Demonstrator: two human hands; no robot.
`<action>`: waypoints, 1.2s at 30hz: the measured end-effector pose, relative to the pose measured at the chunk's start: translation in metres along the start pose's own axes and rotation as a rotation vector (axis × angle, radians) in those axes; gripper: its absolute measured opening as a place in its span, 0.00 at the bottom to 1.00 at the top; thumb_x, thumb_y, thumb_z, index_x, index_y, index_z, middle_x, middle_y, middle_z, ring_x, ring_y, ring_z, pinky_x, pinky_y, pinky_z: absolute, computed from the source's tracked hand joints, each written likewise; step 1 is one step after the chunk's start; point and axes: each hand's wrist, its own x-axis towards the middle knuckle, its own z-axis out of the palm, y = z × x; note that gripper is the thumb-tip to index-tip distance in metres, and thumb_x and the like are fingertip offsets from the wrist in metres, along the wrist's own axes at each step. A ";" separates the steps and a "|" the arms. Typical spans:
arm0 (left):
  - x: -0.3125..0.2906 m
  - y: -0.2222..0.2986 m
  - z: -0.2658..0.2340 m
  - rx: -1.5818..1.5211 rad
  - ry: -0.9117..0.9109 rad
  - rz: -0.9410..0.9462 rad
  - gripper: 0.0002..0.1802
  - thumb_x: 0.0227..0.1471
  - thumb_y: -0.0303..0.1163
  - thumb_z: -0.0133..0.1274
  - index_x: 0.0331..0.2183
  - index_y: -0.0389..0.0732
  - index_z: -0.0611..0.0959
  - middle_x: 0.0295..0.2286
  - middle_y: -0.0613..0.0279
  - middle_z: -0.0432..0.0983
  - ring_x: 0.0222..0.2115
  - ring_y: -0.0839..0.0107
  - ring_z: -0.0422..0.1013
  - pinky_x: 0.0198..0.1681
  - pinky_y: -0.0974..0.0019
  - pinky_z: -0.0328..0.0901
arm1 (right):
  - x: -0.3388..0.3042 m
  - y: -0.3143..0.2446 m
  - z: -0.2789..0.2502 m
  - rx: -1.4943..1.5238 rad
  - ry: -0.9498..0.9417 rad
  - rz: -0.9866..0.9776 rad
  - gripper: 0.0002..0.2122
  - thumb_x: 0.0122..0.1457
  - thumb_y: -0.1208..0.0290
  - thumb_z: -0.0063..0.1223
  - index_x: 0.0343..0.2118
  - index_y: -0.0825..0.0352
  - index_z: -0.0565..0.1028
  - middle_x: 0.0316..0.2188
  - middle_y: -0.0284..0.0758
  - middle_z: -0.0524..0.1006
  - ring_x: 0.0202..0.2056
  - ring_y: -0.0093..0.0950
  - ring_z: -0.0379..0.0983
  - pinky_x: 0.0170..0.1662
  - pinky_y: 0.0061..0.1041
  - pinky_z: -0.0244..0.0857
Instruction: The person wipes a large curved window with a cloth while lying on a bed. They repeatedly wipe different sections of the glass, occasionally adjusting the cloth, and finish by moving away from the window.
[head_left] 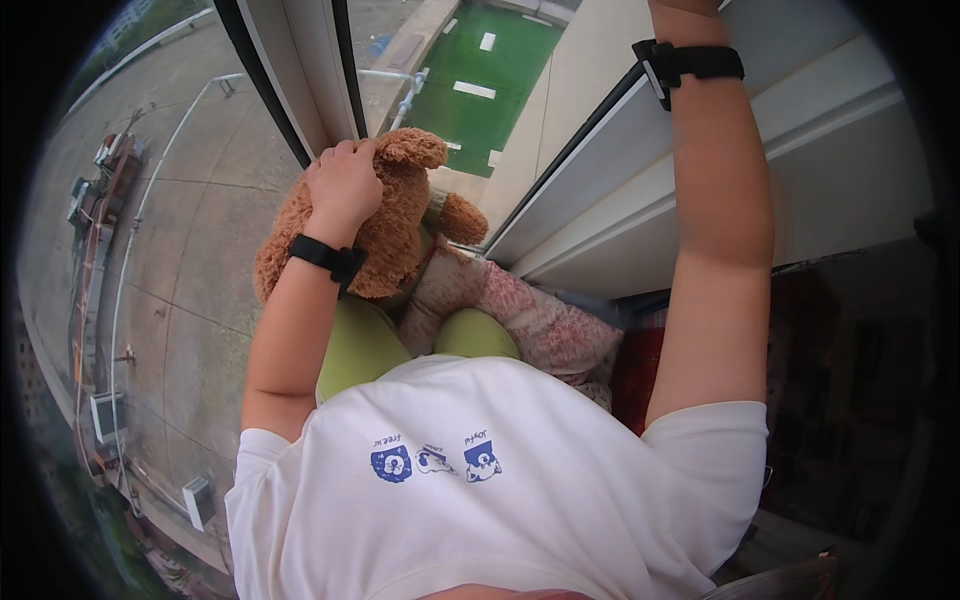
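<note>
My left hand point(345, 185) is closed on the head of a brown curly-furred teddy bear point(400, 235), its fingers bent into the fur beside the white window frame post point(308, 70). The bear sits in front of my knees, one ear and one paw pointing to the right. At the top edge, my raised right arm reaches up along the white wall and frame on the right. Only the base of my right hand point(688, 5) shows, so its fingers and whatever they touch are hidden. Each wrist wears a black strap.
A pink floral cushion point(545, 315) lies by my green-clad legs. Beyond the window on the left is a concrete rooftop point(190, 230) far below, with pipes and machinery. A green surface with white marks point(500, 70) lies ahead. Something red point(640, 360) is at the right.
</note>
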 end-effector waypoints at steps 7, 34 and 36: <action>0.003 -0.001 0.004 -0.013 0.030 0.039 0.20 0.47 0.28 0.51 0.45 0.48 0.81 0.44 0.59 0.75 0.48 0.56 0.69 0.52 0.51 0.61 | -0.167 -0.077 -0.035 0.293 -0.250 0.257 0.17 0.48 0.75 0.58 0.39 0.43 0.84 0.50 0.16 0.74 0.44 0.24 0.65 0.47 0.30 0.55; 0.008 0.003 -0.002 -0.019 0.001 0.175 0.12 0.46 0.27 0.50 0.35 0.46 0.83 0.36 0.54 0.75 0.44 0.53 0.70 0.46 0.51 0.63 | -0.103 -0.016 -0.035 -0.103 -0.319 0.279 0.21 0.55 0.74 0.52 0.52 0.47 0.76 0.42 0.36 0.69 0.39 0.38 0.67 0.42 0.40 0.60; 0.008 0.003 -0.004 -0.025 -0.033 0.188 0.13 0.46 0.27 0.50 0.35 0.45 0.83 0.36 0.53 0.75 0.43 0.52 0.70 0.46 0.50 0.64 | -0.145 -0.039 -0.049 -0.074 -0.423 0.276 0.21 0.55 0.74 0.53 0.52 0.45 0.77 0.43 0.33 0.70 0.40 0.34 0.67 0.44 0.37 0.58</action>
